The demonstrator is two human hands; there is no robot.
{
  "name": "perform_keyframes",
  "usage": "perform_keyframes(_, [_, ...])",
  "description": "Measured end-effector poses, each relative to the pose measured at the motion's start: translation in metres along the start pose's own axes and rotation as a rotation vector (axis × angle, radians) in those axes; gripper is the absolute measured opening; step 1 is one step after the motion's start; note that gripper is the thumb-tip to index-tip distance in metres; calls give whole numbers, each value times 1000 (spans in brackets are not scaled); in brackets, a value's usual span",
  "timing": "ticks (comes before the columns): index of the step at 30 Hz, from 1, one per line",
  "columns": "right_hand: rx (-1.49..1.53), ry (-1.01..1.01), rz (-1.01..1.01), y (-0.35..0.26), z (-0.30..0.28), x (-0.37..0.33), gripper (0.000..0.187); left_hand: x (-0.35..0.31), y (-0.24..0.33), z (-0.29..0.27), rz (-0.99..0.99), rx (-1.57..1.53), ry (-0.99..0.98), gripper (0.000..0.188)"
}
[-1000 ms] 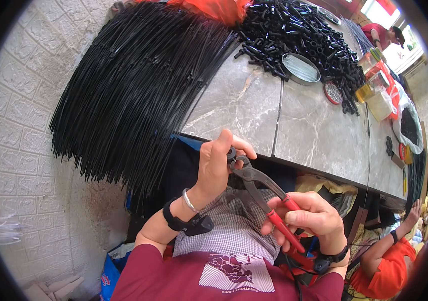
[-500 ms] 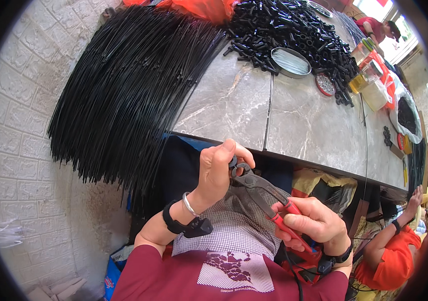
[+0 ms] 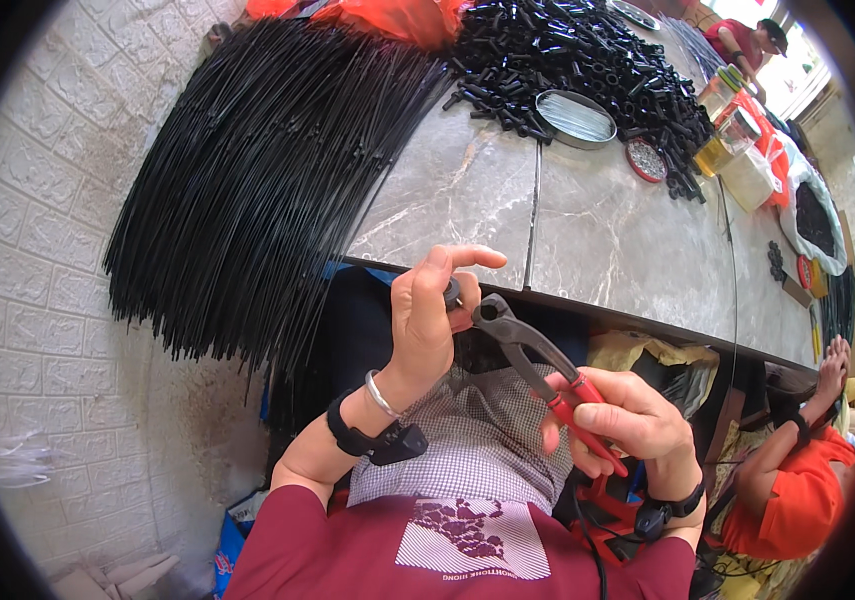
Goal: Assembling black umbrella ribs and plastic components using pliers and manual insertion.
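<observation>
Since the earlier frames our left hand (image 3: 427, 315) has drawn back a little from the pliers (image 3: 537, 365), so the plier head now stands just beside the fingertips rather than under them. Our left hand is raised, wrist bent, forefinger stretched out straight, thumb and remaining fingers pinching a small black piece (image 3: 453, 292). Our right hand (image 3: 619, 420) is wrapped closed around the red handles of the pliers, whose dark head points up and left toward the small black piece; we cannot tell whether they touch. Beyond both hands lies the grey marble desk (image 3: 597, 240). Left of our left hand a thick bundle of black rods (image 3: 257, 170) overhangs the desk edge. Farther off sit a heap of black tubes (image 3: 567, 50) and a round metal lid (image 3: 574, 117). Right of our right hand, a person in an orange shirt (image 3: 797, 490) sits.
</observation>
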State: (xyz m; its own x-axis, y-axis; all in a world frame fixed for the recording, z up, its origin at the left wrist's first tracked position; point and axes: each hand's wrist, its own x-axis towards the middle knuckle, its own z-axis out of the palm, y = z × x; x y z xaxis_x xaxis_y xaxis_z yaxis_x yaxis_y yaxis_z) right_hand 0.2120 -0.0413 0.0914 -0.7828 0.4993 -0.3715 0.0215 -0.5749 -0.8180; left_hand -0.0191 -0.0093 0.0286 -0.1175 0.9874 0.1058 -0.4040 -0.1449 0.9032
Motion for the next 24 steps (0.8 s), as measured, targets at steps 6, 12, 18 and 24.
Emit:
perform_keyframes(6, [11, 38, -2, -2, 5, -3, 39, -4, 6, 4, -40, 133, -22, 64])
perform_keyframes(12, [36, 48, 16, -4, 12, -7, 34, -9, 6, 9, -25, 197, 18, 66])
perform_keyframes(18, [-75, 116, 72, -9, 24, -5, 24, -10, 2, 12, 66, 209, 55, 58])
perform_keyframes(24, [-186, 139, 49, -12, 32, 1, 14, -9, 8, 20, 75, 346, 112, 64])
